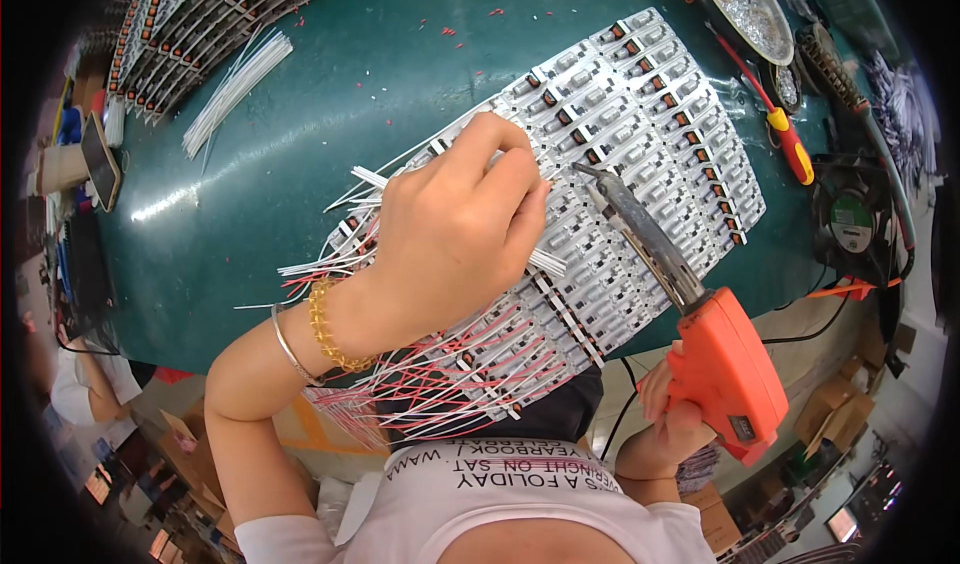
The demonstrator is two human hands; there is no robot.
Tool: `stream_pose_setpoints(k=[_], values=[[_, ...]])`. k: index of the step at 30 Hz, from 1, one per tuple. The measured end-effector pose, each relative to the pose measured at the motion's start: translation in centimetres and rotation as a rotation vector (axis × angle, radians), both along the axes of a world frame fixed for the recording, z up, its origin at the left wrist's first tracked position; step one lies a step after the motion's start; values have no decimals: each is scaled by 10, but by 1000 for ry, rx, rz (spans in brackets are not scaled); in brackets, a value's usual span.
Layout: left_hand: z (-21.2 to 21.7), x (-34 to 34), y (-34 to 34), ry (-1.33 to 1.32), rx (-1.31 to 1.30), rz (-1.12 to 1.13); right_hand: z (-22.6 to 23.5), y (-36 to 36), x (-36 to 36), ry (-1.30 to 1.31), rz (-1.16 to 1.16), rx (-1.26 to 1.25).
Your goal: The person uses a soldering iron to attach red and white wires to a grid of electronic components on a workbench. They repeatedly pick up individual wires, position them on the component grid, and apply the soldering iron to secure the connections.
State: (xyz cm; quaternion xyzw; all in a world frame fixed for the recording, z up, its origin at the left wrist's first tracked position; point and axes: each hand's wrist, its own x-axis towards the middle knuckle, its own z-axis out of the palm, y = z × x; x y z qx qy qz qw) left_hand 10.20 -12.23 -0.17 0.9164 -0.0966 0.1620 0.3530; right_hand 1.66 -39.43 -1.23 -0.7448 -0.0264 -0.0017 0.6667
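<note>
My left hand (455, 229) rests over a panel of white circuit boards (640, 114) lying on the green table (330, 104). Its fingers pinch a small bundle of white wires (545, 261) against the boards. My right hand (672, 414) grips the orange handle of a soldering gun (730, 364), whose dark metal tip (585, 172) hovers just right of my left fingertips, over the boards. Red and white wires (430, 384) trail from the near boards toward my body.
More board strips (200, 24) and a loose bundle of white wires (235, 89) lie at the far left. A red-and-yellow screwdriver (785, 139), a metal dish (745, 4) and a small fan (850, 219) sit at the right. A phone (100, 159) stands at the left edge.
</note>
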Motion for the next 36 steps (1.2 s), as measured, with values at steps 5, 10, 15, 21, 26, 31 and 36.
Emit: stream_pose_setpoints(k=[5, 10, 15, 21, 26, 31, 36], values=[[-1, 1, 2, -40, 12, -11, -10, -14, -8, 31, 19, -114], [-4, 2, 0, -66, 17, -15, -2, -6, -2, -33, 59, -153], [-1, 1, 1, -62, 27, -7, 6, -1, 2, 38, 52, 42], [0, 0, 0, -68, 58, 2, 2, 6, -4, 37, -27, 128], [13, -4, 1, 39, 1, -60, 13, 8, 4, 14, 42, 159], [24, -3, 27, 218, -160, -288, -32, -36, -29, 193, -227, 133], [22, -1, 21, -116, 82, -114, -21, -32, -28, 193, -172, 248]])
